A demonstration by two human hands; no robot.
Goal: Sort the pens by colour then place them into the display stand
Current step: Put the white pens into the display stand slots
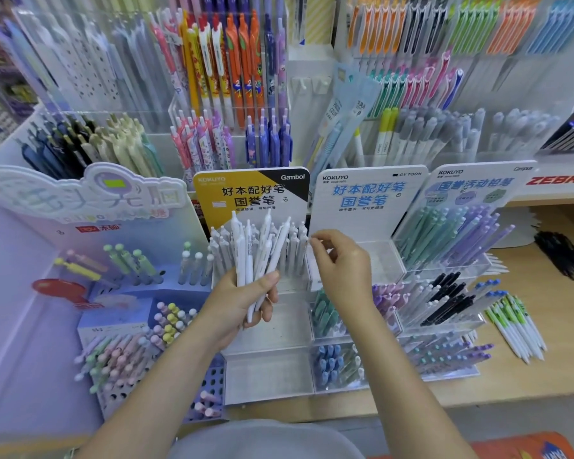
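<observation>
My left hand (246,306) grips a bundle of several white pens (257,256), tips down, in front of the clear display stand (269,329) with the yellow and black Gambol card. Its top tier holds a row of white pens (292,246) standing upright. My right hand (342,263) hovers beside that row's right end, thumb and forefinger close together at a pen top; whether they pinch it I cannot tell. The stand's two lower tiers look bare.
A second clear stand (388,260) to the right holds green, blue, purple and black pens. A purple stand (140,293) of pastel pens sits left. Loose white-and-green pens (517,326) and black pens (564,253) lie on the wooden shelf. Racks of pens fill the back.
</observation>
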